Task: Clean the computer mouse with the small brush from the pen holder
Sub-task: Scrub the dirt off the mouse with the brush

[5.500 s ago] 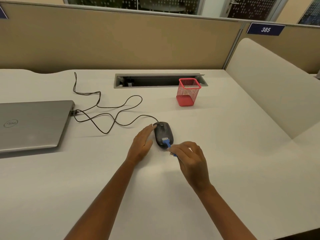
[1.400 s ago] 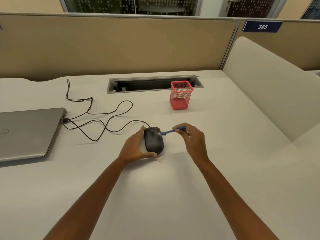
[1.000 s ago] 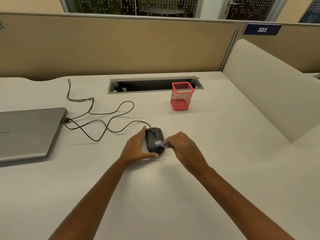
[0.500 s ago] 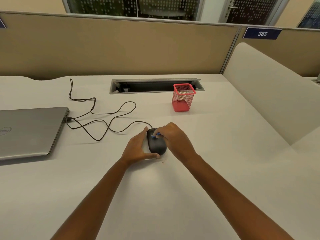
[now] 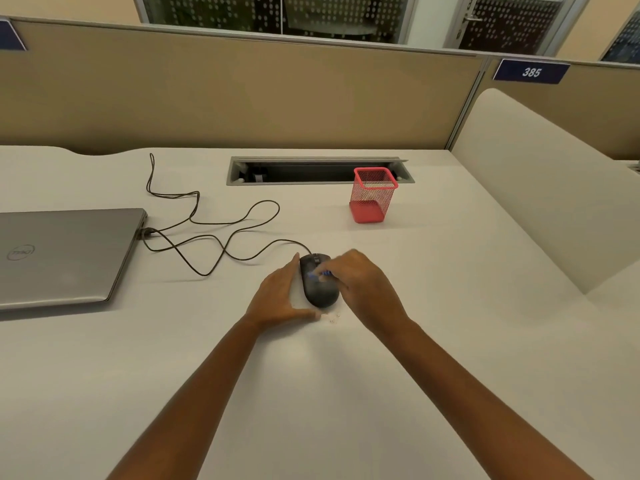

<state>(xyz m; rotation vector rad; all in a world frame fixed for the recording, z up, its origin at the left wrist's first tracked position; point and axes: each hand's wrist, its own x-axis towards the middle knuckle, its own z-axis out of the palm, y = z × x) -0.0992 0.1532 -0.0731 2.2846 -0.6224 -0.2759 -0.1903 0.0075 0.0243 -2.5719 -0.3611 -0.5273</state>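
Note:
A black wired computer mouse lies on the white desk. My left hand cups its left side and rear, thumb along the near edge, holding it in place. My right hand is closed around a small blue brush, whose bristle end rests on the top of the mouse; most of the handle is hidden in my fingers. The red mesh pen holder stands behind the mouse, to the right, with nothing visible inside it.
A closed silver laptop sits at the left, with the mouse cable looping from it. A recessed cable tray runs along the back. A few small crumbs lie just in front of the mouse. Partition walls enclose the desk.
My right hand has kept moving the brush over the mouse, from its rear end up to its middle. The left hand has stayed on the mouse's left side.

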